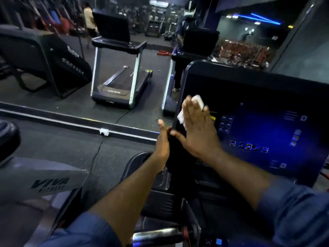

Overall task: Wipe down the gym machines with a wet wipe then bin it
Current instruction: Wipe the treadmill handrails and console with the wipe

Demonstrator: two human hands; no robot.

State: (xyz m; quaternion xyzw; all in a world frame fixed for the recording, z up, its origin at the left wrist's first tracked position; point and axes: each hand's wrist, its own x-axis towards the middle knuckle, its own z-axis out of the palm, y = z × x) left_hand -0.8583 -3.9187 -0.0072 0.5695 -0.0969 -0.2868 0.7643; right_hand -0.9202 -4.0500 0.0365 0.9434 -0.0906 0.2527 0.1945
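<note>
The white wet wipe sits just right of centre in the frame, pinned flat under your right hand against the left part of the treadmill console screen. Your fingers lie straight and close together over the wipe, so only two bits of it show: a folded corner poking out above the fingertips and a strip along the left side of the fingers, near the screen's left edge. The palm is pressed toward the glass and the thumb juts out to the lower left, clear of the wipe. Your left hand stands edge-on just beside the console's left rim, fingers extended upward and touching the frame's outer edge; whether they curl around it you cannot tell. Both forearms come up from the bottom of the frame in rolled blue sleeves. The screen glows blue with small icons toward the right. Below it, at lower centre, a chrome handlebar crosses. In the upper left, a wall mirror reflects another treadmill and a dark stair-climber machine. A grey panel reading VIVA lies at lower left.
</note>
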